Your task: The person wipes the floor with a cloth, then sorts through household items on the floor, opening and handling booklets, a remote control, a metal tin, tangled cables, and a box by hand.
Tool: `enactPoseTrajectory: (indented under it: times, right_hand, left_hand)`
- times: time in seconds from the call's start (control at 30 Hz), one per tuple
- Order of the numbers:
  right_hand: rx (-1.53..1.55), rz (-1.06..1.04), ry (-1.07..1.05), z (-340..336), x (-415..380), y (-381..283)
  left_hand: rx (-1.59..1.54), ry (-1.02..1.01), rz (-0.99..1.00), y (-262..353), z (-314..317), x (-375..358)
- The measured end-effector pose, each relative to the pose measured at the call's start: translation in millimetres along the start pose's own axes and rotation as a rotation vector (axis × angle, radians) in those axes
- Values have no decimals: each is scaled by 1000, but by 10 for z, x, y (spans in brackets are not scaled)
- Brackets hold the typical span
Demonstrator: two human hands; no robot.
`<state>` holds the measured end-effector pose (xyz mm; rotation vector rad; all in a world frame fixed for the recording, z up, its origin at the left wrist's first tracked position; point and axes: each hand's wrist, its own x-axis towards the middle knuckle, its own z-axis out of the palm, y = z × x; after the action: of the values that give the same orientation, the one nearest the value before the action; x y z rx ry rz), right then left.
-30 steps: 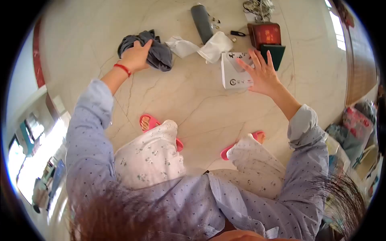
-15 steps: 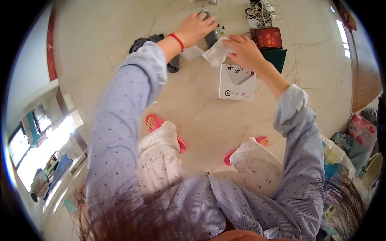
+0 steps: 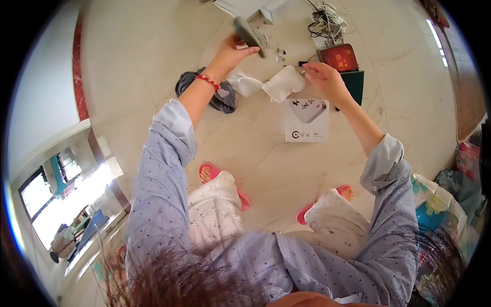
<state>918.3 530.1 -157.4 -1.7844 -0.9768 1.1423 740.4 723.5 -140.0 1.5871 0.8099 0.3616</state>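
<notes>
My left hand (image 3: 227, 56) is wrapped round one end of a dark grey, flat oblong object with rounded ends (image 3: 249, 37), tilted above the floor. My right hand (image 3: 326, 79) is just right of a white cloth pouch (image 3: 284, 84), fingers loosely curled and apart, with the fingertips near its edge. A second white cloth piece (image 3: 245, 83) lies to the left of the pouch. Beside it, under my left wrist, is a crumpled dark grey cloth (image 3: 223, 101). A white printed box (image 3: 307, 121) stands on the floor below my right hand.
A red tin (image 3: 338, 58) and a dark green box (image 3: 354, 84) sit to the right of my right hand. Tangled cables (image 3: 327, 24) lie behind them. Small loose bits (image 3: 281, 55) and a white open carton (image 3: 273, 10) are farther off. Plastic bags (image 3: 440, 204) stand at right.
My left hand has lifted the dark grey oblong object and turned it, moving left and away. My right hand has drawn off the white pouch to the right. The whole view has shifted slightly.
</notes>
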Motion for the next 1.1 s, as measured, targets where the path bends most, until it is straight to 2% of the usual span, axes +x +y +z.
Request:
enactPoseTrajectory:
  times: [0.03,0.07,0.13,0.17,0.23,0.27,0.33,0.4,0.47,0.5,0.57,0.6,0.67,0.73,0.77,0.83,0.87,0.93,1.07,1.1]
  right_hand:
    - [144,-30,19,43,70,-19]
    - [149,-36,19,45,99,-39]
    - [399,96,-69,56,78,-381]
    - [401,102,-64,77,110,-390]
    - [461,237,-128,82,163,-369]
    - [461,240,-120,71,136,-356]
    - [698,291,-225,45,97,-338]
    - [701,272,-232,-31,75,-258]
    - [698,250,-227,-207,50,-175]
    - [788,200,-120,-338,33,-121]
    - [921,69,9,-711,17,-39]
    - [967,-6,30,-964,24,17]
    - [981,-53,258,-1546,86,509]
    - [1006,66,679,-1779,-17,656]
    - [1004,67,686,-1952,-48,897]
    - [848,337,921,-2250,-142,1565]
    - [847,341,925,-2310,-221,1699]
    - [912,519,1032,-2355,-332,1853]
    - [998,458,1164,-2376,-302,2080]
    - [619,456,1442,-2351,-195,2135]
  left_hand:
    - [-334,-117,-89,54,-4,-76]
    - [-327,-115,-87,83,5,-130]
    - [-731,-282,-206,115,64,-200]
    - [-793,-362,-189,146,118,-195]
    - [-774,-424,-176,224,207,-209]
    - [-752,-479,-157,244,237,-217]
    - [-697,-520,-143,241,256,-214]
    - [-642,-558,-123,201,261,-203]
    - [-361,-535,-160,115,287,-172]
    - [-369,-552,-153,119,303,-176]
    - [-213,-264,-331,117,269,-215]
    - [-220,-275,-330,86,225,-206]
    - [-18,-220,-287,-5,126,-213]
    - [10,-219,-329,-92,73,-223]
    - [44,-205,-370,-118,63,-222]
    - [64,-217,-380,-122,84,-222]
    - [85,-221,-390,-124,96,-220]
    - [67,-224,-392,-156,107,-181]
    - [51,-199,-422,-104,196,-146]
    - [48,-202,-423,-103,203,-127]
